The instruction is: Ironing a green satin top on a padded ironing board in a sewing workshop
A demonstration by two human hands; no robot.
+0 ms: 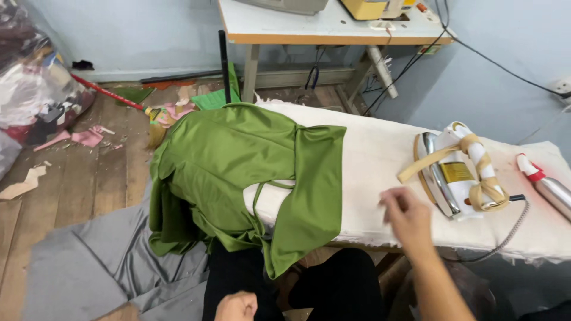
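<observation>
The green satin garment (238,172) lies draped over the left end of the white padded ironing board (375,160), its lower edge hanging off toward the person's lap. The right hand (407,217) hovers over the bare board with fingers loosely spread (blurred, holding nothing), between the garment and the electric iron (455,172) resting on its side. The left hand (237,307) sits low by the lap – curled into a loose fist, empty
</observation>
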